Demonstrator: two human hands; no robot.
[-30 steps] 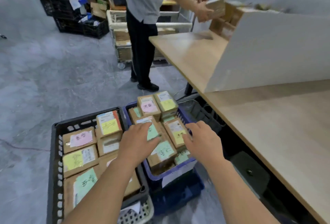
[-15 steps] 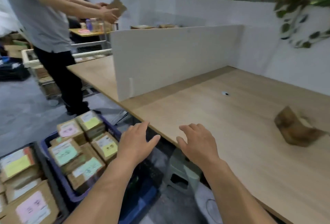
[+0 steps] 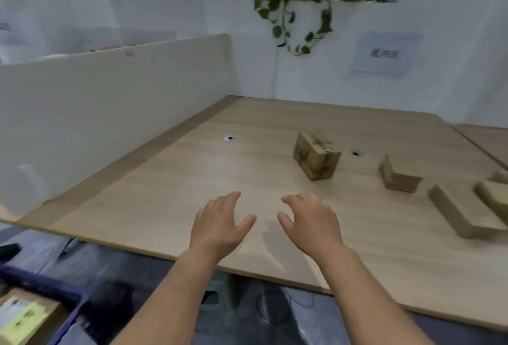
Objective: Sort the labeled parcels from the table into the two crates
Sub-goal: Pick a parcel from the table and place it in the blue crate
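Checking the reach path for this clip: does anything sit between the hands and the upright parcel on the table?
Nothing visible does. Only bare table lies between the left hand, the right hand and the upright parcel; the flatter parcels lie off to the right.

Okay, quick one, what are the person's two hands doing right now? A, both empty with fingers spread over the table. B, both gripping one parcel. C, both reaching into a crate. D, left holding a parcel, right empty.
A: the left hand and right hand are over the table with fingers spread and holding nothing, and the nearest parcel sits untouched farther back.
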